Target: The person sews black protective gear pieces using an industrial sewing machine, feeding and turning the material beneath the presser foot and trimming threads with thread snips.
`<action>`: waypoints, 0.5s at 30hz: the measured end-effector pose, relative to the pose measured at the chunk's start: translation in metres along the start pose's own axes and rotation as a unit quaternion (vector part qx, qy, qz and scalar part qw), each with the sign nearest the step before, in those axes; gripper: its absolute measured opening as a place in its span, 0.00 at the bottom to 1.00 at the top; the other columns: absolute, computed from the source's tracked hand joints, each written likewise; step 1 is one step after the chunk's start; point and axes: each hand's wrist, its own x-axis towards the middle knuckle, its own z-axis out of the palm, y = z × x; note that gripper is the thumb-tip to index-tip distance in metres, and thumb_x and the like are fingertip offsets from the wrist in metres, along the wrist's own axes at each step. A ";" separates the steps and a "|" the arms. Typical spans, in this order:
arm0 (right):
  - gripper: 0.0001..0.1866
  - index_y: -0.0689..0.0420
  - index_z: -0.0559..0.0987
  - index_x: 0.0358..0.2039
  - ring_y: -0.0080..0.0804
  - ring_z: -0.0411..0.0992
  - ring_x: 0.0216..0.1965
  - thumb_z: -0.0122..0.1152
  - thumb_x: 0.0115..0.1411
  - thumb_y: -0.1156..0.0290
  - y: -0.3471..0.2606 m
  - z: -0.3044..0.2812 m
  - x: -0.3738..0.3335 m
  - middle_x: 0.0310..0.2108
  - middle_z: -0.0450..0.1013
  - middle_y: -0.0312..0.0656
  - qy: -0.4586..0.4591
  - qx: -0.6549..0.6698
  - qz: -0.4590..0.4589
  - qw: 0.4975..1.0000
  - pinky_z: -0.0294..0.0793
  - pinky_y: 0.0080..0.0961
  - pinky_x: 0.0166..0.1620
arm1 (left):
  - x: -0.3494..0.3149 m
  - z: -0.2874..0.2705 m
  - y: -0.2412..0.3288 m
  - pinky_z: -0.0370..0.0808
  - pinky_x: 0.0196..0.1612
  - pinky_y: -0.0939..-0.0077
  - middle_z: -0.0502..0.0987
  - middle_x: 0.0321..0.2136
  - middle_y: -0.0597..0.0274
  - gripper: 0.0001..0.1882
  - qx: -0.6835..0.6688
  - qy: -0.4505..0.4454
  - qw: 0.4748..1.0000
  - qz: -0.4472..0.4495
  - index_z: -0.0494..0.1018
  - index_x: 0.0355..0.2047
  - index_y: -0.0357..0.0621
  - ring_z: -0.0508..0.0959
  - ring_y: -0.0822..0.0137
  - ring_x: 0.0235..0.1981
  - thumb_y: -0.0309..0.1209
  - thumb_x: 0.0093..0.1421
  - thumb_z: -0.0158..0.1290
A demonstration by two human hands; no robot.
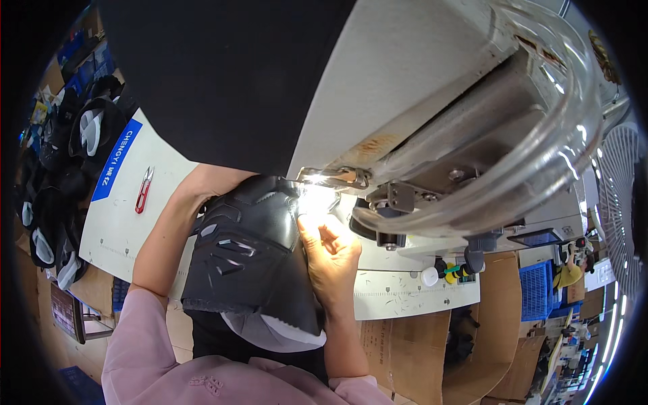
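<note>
A black moulded piece with raised panels and slots (250,250) is held up under the lit head of a sewing machine (398,121). Pale grey-white lining (270,332) shows at its lower edge. My left hand (219,179) reaches round the piece's far left side; only the wrist region shows, and the fingers are hidden. Along the right edge, just below the bright lamp, my right hand (332,251) is closed in a pinch on the piece, its fingers curled. Glare washes out the fingertips and the spot by the needle.
Red-handled thread snips (143,190) lie on the white table (111,226) to the left. A clear curved tube (567,155) loops at the right. Similar black pieces (50,169) are heaped far left. An open cardboard box (489,331) stands at right, near a blue crate (536,290).
</note>
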 end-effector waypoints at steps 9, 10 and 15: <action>0.10 0.65 0.74 0.41 0.11 0.61 0.28 0.58 0.64 0.70 -0.017 -0.014 -0.002 0.31 0.70 0.31 -0.113 0.029 0.080 0.990 0.62 0.10 0.33 | -0.030 -0.024 -0.020 0.70 0.49 0.70 0.78 0.37 0.53 0.12 0.038 0.120 0.992 0.025 0.74 0.41 0.33 0.76 0.61 0.42 0.29 0.60 0.52; 0.11 0.64 0.74 0.41 0.11 0.61 0.28 0.58 0.64 0.70 -0.020 -0.013 -0.002 0.30 0.70 0.29 -0.133 0.044 0.068 0.988 0.61 0.11 0.33 | -0.038 -0.038 -0.033 0.69 0.49 0.70 0.78 0.37 0.53 0.13 0.161 0.170 0.972 0.011 0.74 0.42 0.34 0.75 0.59 0.42 0.30 0.60 0.53; 0.12 0.59 0.72 0.36 0.12 0.61 0.30 0.66 0.58 0.68 -0.047 -0.007 -0.009 0.29 0.68 0.29 -0.256 -0.029 0.057 0.965 0.62 0.13 0.33 | -0.120 -0.095 -0.106 0.69 0.47 0.71 0.75 0.37 0.53 0.12 0.566 0.283 0.774 0.012 0.74 0.43 0.38 0.72 0.56 0.44 0.29 0.59 0.54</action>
